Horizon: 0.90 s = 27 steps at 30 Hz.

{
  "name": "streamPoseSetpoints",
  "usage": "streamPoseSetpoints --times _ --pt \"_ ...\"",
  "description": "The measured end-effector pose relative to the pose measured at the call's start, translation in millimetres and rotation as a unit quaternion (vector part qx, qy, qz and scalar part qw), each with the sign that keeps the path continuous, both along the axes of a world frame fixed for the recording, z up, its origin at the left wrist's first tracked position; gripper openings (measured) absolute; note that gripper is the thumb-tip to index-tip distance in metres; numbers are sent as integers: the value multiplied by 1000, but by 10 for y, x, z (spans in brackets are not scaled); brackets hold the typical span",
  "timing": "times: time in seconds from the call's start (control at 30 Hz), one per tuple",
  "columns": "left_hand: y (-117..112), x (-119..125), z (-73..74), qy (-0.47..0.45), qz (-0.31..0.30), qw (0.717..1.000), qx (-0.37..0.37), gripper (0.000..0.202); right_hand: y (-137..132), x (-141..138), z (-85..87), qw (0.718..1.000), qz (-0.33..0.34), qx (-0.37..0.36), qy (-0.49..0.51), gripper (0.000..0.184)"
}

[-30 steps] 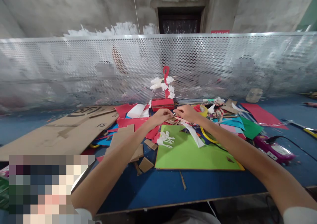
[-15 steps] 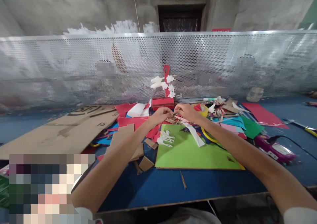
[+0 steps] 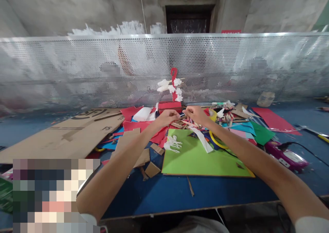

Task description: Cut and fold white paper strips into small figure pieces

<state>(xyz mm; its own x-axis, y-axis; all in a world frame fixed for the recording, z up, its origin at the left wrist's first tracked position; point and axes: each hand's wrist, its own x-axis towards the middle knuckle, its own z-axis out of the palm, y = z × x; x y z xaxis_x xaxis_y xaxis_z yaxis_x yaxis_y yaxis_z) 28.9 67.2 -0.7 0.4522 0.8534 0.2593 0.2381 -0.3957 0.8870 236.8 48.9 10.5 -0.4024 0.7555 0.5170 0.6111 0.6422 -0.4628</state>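
Note:
My left hand (image 3: 167,117) and my right hand (image 3: 194,114) meet over the far edge of the green card (image 3: 203,162). Both are closed in a pinch, and a thin white strip (image 3: 182,115), paper by its look, runs between the fingertips. Below them on the card lies a cluster of twisted white pieces (image 3: 173,143). A longer white paper strip (image 3: 203,140) rests to its right. Just behind my hands stands a red paper model (image 3: 174,76) with a hooked top and white flowers, on a red box (image 3: 169,106).
Brown cardboard (image 3: 61,133) covers the left side. Red paper (image 3: 275,119), blue paper (image 3: 241,127) and a purple corded device (image 3: 285,155) lie at the right, near a yellow-handled tool (image 3: 322,138). A perforated metal panel (image 3: 218,68) borders the back. Cardboard scraps (image 3: 152,170) lie near the card.
My fingertips have drawn slightly apart, and more of the thin white strip shows between them. The view has shifted a little; the table things stay put.

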Motion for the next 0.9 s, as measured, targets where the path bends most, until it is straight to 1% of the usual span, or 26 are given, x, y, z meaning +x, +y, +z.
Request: streamPoseSetpoints --times 0.13,0.23,0.33,0.4,0.47,0.53,0.63,0.7,0.77,0.83,0.9 --pt "24 -31 -22 24 -13 1000 12 21 -27 -26 27 999 -29 10 -43 52" --pt "1 -59 7 55 -30 998 9 20 0 -27 19 997 -32 4 -67 58" --pt "-88 -98 119 134 -78 988 19 17 41 16 9 997 3 -38 -73 60" --pt "-176 -121 226 217 -123 967 44 15 59 68 15 993 31 -76 -81 60" --pt "-264 -133 323 262 -134 954 62 13 66 128 25 986 42 -106 -125 56" --pt "-330 -136 380 307 -157 937 64 10 67 184 31 972 29 -115 -204 50" --pt "-375 -138 381 355 -187 915 43 4 71 242 30 950 -9 -108 -292 44" --pt "-381 -146 358 352 -194 916 19 5 78 263 29 942 -14 -127 -310 40" --pt "-383 -159 351 354 -194 915 4 12 85 273 33 938 -4 -160 -307 34" --pt "-388 -171 368 374 -191 907 1 15 88 272 35 936 7 -179 -304 27" --pt "-388 -179 393 380 -192 905 8 15 84 260 30 936 14 -178 -304 21"
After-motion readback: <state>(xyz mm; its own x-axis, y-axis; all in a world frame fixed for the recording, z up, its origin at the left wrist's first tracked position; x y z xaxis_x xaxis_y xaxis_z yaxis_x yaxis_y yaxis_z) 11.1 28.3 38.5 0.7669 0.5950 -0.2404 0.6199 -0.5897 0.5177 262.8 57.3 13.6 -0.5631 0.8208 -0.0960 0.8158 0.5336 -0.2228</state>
